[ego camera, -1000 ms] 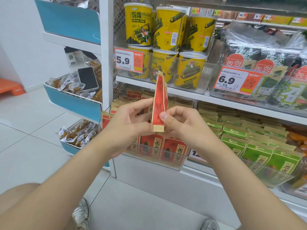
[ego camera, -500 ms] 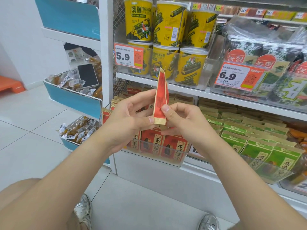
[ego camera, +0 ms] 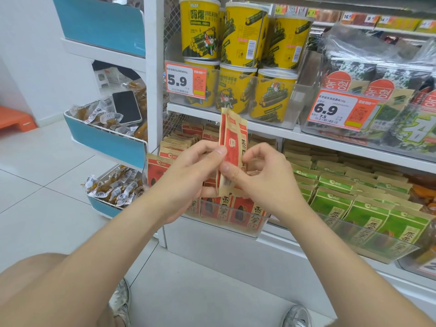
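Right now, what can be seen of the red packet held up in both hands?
The red packet is a flat pouch of kraft-looking paper, printed red with tan edges and dark characters. It stands upright, partly edge-on, above a clear bin holding more of them. The left hand and right hand pinch its lower half from either side, thumbs on the near face.
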The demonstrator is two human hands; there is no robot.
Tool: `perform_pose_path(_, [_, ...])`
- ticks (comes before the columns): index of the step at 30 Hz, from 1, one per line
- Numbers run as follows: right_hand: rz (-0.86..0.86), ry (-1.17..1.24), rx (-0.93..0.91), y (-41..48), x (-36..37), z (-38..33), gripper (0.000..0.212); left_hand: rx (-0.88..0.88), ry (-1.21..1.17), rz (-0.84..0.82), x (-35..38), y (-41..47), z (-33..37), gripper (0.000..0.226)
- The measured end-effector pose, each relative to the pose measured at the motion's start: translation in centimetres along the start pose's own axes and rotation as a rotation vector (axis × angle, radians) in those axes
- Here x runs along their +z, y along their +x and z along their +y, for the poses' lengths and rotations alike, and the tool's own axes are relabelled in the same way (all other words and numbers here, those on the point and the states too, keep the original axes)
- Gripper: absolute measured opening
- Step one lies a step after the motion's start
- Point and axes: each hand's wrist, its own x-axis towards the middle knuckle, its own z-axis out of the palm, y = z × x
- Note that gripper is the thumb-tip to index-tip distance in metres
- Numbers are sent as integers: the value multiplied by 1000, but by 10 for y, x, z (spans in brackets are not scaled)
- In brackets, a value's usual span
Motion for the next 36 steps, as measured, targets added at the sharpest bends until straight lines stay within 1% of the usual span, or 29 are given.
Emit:
perform_pose_path(2, [4, -96, -44, -3, 2, -3, 74, -22, 40, 54, 1, 1, -2, 34])
perform_pose_path(3, [-18, -110, -75, -5, 2, -4, 87, -32, 64, 87, 0, 2, -3, 38])
perform_pose_path(5, [-55, -103, -110, -6, 1, -6, 114, -43, 98, 139, -1, 2, -2, 38])
perform_pose_path(6, [-61, -82, -107, -4, 2, -5, 119, -50, 116, 161, -2, 2, -1, 37])
perform_pose_path(7, [-59, -51, -94, -3, 3, -5, 112, -60, 139, 171, -3, 2, 0, 37])
perform_pose_path(8, [-43, -1, -79, -1, 2, -5, 97, -71, 160, 168, -4, 2, 1, 38])
perform_pose_path(11, [23, 166, -31, 5, -1, -7, 34, -73, 219, 161, -2, 1, -1, 36])
perform_pose_path(12, [26, 199, -10, 6, -2, -8, 20, -55, 229, 187, 0, 1, -1, 30])
perform_pose_path(14, [19, 217, 20, 5, -2, -10, 9, 32, 289, 266, 1, 2, -2, 19])
perform_pose_path(16, [29, 230, 35, 3, -2, -10, 8, 166, 437, 299, -1, 3, -5, 25])
perform_pose_path(19, [40, 293, 71, 2, -2, -11, 8, 308, 690, 297, -2, 0, -10, 52])
perform_pose_path(20, [32, 324, 82, 1, -2, -12, 8, 340, 742, 305, -1, -1, -12, 59])
perform_pose_path(22, [11, 384, 91, -2, -4, -14, 9, 376, 775, 320, 1, -1, -13, 61])
perform_pose_path(26, [-37, 480, 74, -4, -7, -19, 19, 351, 796, 371, -3, 2, -9, 56])
perform_pose_path(28, [-25, 472, 50, -5, -5, -20, 22, 352, 802, 399, -3, 1, -9, 49])
perform_pose_path(30, [11, 391, -14, -7, -1, -20, 24, 387, 814, 414, -1, 1, -12, 36])
perform_pose_path(32, [53, 284, -90, -8, 3, -20, 26, 409, 805, 390, 0, 1, -17, 20])
perform_pose_path(34, [88, 209, -155, -7, 5, -19, 27, 387, 761, 374, 1, 2, -22, 7])
perform_pose_path(35, [104, 176, -187, -7, 6, -19, 27, 359, 726, 375, 2, 3, -22, 6])
perform_pose_path(36, [117, 145, -216, -7, 7, -18, 26, 328, 688, 378, 2, 4, -22, 10])
